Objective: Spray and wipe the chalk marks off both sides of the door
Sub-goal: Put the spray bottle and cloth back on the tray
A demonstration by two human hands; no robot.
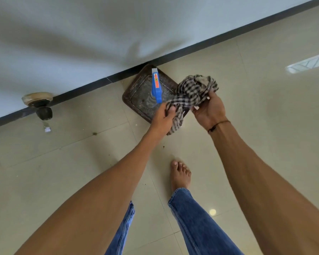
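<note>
A black-and-white checked cloth [193, 91] is bunched between both hands above the floor. My left hand [164, 116] pinches its lower twisted end, which hangs down past my wrist. My right hand [209, 110] grips the bunched upper part from below. Just behind the hands a clear spray bottle with a blue trigger head [156, 85] stands upright on a dark brown square tray [134, 89] set on the floor against the wall. The door itself is not in view.
A pale wall [99, 34] with a black skirting strip [210, 45] runs diagonally across the top. A round dark fixture [41, 105] sits at the wall's base on the left. The floor is glossy cream tile [265, 107]; my bare foot [180, 174] stands below the tray.
</note>
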